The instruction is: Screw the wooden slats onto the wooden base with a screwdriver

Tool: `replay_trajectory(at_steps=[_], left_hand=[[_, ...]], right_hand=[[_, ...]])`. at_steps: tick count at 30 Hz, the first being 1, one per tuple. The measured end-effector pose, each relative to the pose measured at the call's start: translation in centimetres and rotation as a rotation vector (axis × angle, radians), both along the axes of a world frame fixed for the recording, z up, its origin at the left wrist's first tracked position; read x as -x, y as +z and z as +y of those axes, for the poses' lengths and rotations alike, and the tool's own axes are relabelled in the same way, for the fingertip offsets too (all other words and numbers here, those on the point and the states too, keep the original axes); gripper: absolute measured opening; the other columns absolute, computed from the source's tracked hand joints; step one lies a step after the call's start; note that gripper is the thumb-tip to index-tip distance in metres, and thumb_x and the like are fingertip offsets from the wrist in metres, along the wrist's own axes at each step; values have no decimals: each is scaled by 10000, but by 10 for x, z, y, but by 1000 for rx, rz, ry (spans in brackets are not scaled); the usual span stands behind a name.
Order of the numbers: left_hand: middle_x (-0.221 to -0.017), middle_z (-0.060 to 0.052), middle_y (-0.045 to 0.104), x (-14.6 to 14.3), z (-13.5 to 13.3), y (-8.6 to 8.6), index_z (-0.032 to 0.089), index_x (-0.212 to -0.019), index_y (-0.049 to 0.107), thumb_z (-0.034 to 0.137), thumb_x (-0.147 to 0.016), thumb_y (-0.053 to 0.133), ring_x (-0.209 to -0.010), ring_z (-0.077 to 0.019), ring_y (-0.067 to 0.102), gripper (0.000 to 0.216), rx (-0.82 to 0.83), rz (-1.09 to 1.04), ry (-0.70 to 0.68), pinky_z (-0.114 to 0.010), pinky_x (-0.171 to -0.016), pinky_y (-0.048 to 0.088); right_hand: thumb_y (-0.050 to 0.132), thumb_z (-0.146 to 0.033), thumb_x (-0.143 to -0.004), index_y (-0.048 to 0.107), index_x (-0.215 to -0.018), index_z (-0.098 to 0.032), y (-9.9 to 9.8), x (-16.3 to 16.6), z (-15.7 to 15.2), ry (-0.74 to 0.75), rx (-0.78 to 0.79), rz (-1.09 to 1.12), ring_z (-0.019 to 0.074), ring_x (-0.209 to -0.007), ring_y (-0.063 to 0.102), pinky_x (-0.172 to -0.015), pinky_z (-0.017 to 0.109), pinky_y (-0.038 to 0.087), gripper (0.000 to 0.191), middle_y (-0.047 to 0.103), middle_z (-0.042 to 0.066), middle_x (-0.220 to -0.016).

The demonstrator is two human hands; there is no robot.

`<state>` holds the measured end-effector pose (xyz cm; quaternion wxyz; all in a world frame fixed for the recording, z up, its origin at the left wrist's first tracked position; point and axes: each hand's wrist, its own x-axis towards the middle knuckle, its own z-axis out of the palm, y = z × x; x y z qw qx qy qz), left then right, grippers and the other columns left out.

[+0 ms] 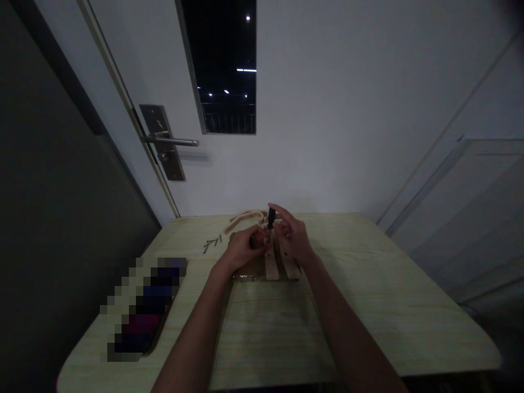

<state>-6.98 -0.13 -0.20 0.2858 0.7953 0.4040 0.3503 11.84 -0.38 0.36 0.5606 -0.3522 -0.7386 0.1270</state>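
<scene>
My left hand (244, 246) rests curled on a small wooden assembly of flat slats (271, 268) near the far middle of the table, its fingers closed on the wood by the tool's tip. Just to its right, my right hand (291, 236) holds a black-handled screwdriver (271, 217) upright over the slats, fingers wrapped round its handle. The tool's tip and whatever it meets are hidden between my hands.
Several dark screws (212, 244) lie left of the slats. More loose wooden strips (245, 217) sit at the table's far edge. A blurred dark flat object (143, 308) lies at the near left. The light wooden table (368, 305) stands against a white wall beside a door with a metal handle (172, 142).
</scene>
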Motion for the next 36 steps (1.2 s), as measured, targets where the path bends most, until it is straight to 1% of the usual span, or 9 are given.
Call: replay_trajectory(at_steps=[3, 12, 14, 18, 20, 23, 27, 31, 36], left_hand=[[-833, -8, 681, 0, 0, -1, 186, -926, 653, 226, -761, 717, -758, -173, 597, 181, 9, -19, -15, -274, -708, 445], [-790, -1, 667, 0, 2, -5, 189, -862, 635, 239, -779, 712, -718, -160, 590, 124, -5, -9, 3, -264, -676, 453], [-797, -3, 674, 0, 3, -6, 190, -874, 640, 240, -780, 711, -720, -160, 592, 128, -13, -2, 7, -265, -680, 454], [-816, -5, 683, 0, 4, -8, 191, -888, 644, 251, -770, 720, -727, -161, 589, 152, -22, 3, 13, -267, -686, 453], [-813, -4, 683, 0, 4, -7, 193, -891, 641, 265, -770, 724, -726, -161, 591, 163, -16, -6, 4, -264, -682, 453], [-822, -8, 686, 0, 4, -6, 191, -891, 637, 280, -783, 719, -735, -162, 599, 162, -16, -24, -16, -264, -686, 452], [-811, -5, 678, 0, 3, -5, 189, -882, 634, 290, -780, 730, -709, -155, 587, 173, 0, -35, -12, -255, -656, 441], [-827, -7, 677, 0, 3, -6, 191, -875, 629, 269, -777, 726, -743, -161, 597, 159, -6, -31, -4, -258, -686, 457], [-795, 1, 654, 0, 1, -4, 191, -901, 634, 310, -788, 723, -716, -157, 575, 186, -4, -7, -3, -261, -679, 447]], right_hand=[[548, -274, -972, 589, -1374, -195, 0, 0, 0, 17, -7, 9, 50, -446, 427, -419, 191, 358, 412, 719, 37, -882], [646, -254, -914, 601, -1351, -239, 2, 1, 1, 38, 33, 48, 44, -468, 419, -444, 192, 393, 440, 692, 29, -953], [646, -261, -915, 605, -1349, -235, 2, 1, 1, 34, 31, 35, 45, -466, 419, -449, 195, 395, 436, 697, 26, -932], [586, -275, -950, 575, -1394, -210, 1, 2, -1, 45, 60, 12, 60, -446, 430, -432, 196, 373, 449, 699, 3, -791], [569, -285, -959, 553, -1417, -209, 0, 2, -1, 74, 91, 22, 66, -463, 474, -432, 191, 379, 465, 722, 14, -813], [595, -290, -940, 558, -1406, -221, -1, 2, 0, 80, 115, 62, 64, -486, 514, -439, 181, 395, 473, 752, 38, -911], [651, -261, -896, 590, -1374, -228, -1, 2, 2, 49, 112, 85, 46, -445, 439, -428, 177, 373, 483, 732, 20, -890], [680, -258, -876, 608, -1356, -237, -1, 2, 2, 45, 100, 75, 44, -461, 434, -445, 180, 381, 486, 704, 4, -882], [600, -266, -928, 580, -1391, -225, 0, 1, -1, 66, 80, 44, 42, -461, 438, -431, 184, 358, 466, 721, 25, -915]])
